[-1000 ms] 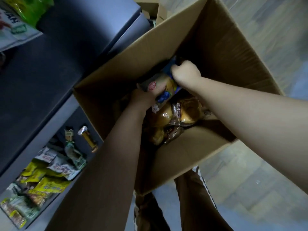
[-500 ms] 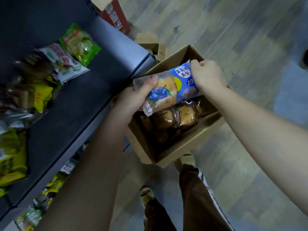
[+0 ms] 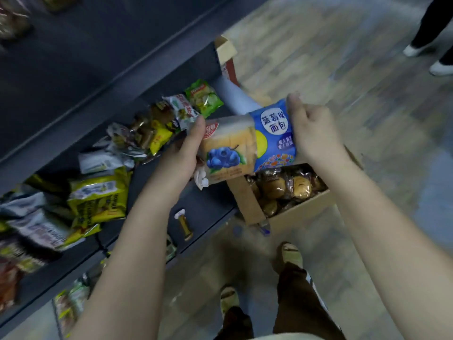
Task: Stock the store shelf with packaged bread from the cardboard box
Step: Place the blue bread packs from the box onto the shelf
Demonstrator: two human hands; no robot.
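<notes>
Blueberry bread pack (image 3: 247, 146) held by both hands above the cardboard box (image 3: 247, 202), beside the shelf (image 3: 152, 182).

Left hand (image 3: 182, 153) grips the 9 o'clock end, right hand (image 3: 311, 128) the 3 o'clock end. Keep the pack level, support both ends, and set it on bare shelf at 8 o'clock, label outward. Label reads 蓝莓味面包; the red logo is illegible.

Bread pack (image 3: 247, 143) glossy plastic; box (image 3: 247, 202) matt cardboard; shelf (image 3: 210, 202) probably metal.

Dim, bluish light; far floor (image 3: 318, 45) brightest, shelf (image 3: 73, 57) dark, motion blur at far-left edges, wide-angle bending throughout.
</notes>
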